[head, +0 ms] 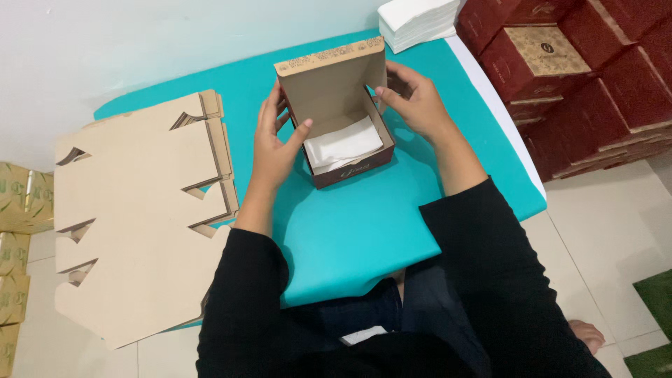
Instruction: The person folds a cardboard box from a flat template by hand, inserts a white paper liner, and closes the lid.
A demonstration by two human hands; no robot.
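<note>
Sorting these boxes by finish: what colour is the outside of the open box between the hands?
Dark red outside, plain brown inside; the box shows best in the head view.

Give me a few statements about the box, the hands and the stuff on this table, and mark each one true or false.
1. The small box has its lid open. True.
2. White paper lies inside it. True.
3. Only the right hand touches the box. False: the left hand is on it too.
4. The flat cardboard blanks lie to the person's right. False: they lie to the left.
5. The table cover is red. False: it is teal.
</note>
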